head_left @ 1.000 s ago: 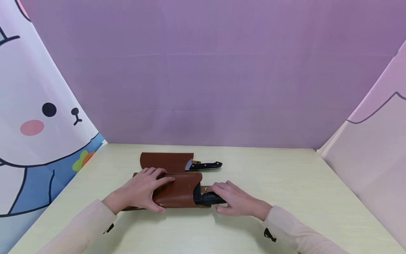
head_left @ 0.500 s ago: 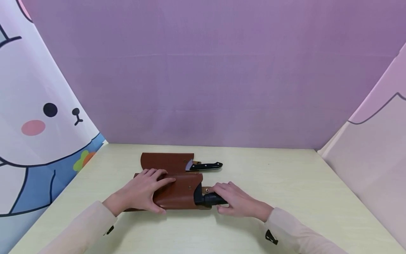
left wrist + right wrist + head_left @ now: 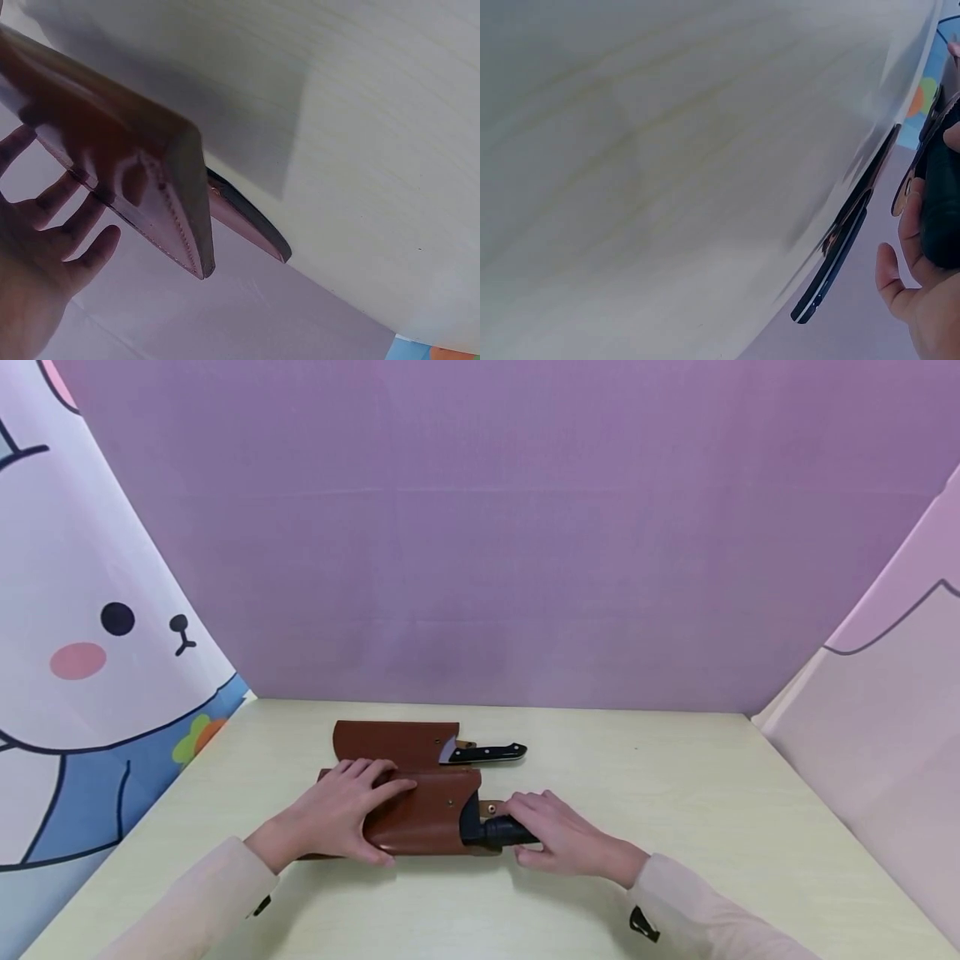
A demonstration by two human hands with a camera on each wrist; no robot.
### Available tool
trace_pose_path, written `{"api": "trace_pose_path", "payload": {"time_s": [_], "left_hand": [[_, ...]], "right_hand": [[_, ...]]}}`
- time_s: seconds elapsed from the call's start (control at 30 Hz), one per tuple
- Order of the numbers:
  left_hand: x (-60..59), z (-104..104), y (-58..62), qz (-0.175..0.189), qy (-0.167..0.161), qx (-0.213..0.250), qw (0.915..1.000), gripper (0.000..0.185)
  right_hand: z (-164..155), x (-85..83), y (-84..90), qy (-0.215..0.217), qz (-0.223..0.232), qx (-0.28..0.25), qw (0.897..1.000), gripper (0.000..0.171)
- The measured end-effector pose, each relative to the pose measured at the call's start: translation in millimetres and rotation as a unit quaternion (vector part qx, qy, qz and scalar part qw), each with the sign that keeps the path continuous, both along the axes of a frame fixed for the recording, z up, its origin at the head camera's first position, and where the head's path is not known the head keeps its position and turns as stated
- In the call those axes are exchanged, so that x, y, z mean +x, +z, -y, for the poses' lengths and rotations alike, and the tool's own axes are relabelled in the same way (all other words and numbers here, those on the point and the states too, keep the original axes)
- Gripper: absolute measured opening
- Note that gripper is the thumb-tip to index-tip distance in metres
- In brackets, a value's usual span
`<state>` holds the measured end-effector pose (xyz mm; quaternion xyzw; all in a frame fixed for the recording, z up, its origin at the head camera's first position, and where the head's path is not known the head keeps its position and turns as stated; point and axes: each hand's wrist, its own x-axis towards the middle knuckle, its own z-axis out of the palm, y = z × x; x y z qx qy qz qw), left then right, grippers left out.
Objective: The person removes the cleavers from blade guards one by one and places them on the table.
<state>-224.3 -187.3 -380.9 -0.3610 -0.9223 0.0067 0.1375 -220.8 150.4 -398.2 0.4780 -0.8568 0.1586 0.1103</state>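
Observation:
A brown leather sheath [image 3: 427, 818] lies on the table, near me. My left hand [image 3: 348, 806] rests on its left half, fingers laid flat over the top and the thumb along the near edge. In the left wrist view, the sheath [image 3: 142, 172] crosses in front of my straight fingers [image 3: 45, 247]. My right hand [image 3: 543, 835] grips the black knife handle [image 3: 495, 832] that sticks out of the sheath's right end. In the right wrist view, my fingers [image 3: 919, 300] curl round that handle [image 3: 941, 202]. The blade is hidden inside.
A second brown sheath [image 3: 395, 742] lies just behind, with a black-handled knife [image 3: 489, 751] partly out of it to the right. The pale wood table [image 3: 675, 802] is walled by a purple backdrop and printed curtains on both sides.

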Motion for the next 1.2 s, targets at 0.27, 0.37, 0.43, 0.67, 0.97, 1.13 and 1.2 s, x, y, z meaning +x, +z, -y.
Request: {"api": "trace_pose_path", "payload": {"time_s": [0.27, 0.37, 0.43, 0.67, 0.97, 1.13, 1.2], "left_hand": [[-0.2, -1.0, -0.2, -0.006, 0.005, -0.001, 1.0, 0.095], [-0.6, -1.4, -1.4, -0.008, 0.005, -0.001, 1.0, 0.095], [-0.8, -1.5, -2.4, -0.009, 0.005, -0.002, 0.9999, 0.095], [-0.5, -1.1, -2.9, -0.005, 0.008, 0.001, 1.0, 0.095], [1.2, 0.6, -2.6, 0.002, 0.012, -0.003, 0.9999, 0.095], [1.7, 1.4, -2.3, 0.0, 0.011, -0.003, 0.9999, 0.095], [1.8, 1.8, -2.2, -0.001, 0.01, -0.002, 0.9999, 0.095]], "right_hand": [[-0.5, 1.1, -0.1, 0.002, -0.011, -0.009, 1.0, 0.039], [-0.9, 1.8, 0.1, 0.001, -0.014, -0.008, 1.0, 0.039], [-1.1, 2.0, 0.1, 0.001, -0.015, -0.007, 1.0, 0.039], [-2.4, 1.8, -1.2, 0.004, -0.021, -0.011, 1.0, 0.039], [-3.8, 1.9, -1.5, 0.004, -0.028, -0.013, 1.0, 0.039], [-4.9, 1.7, -2.4, 0.008, -0.034, -0.016, 0.999, 0.04], [-5.7, 1.6, -2.7, 0.01, -0.035, -0.018, 0.999, 0.04]]}}
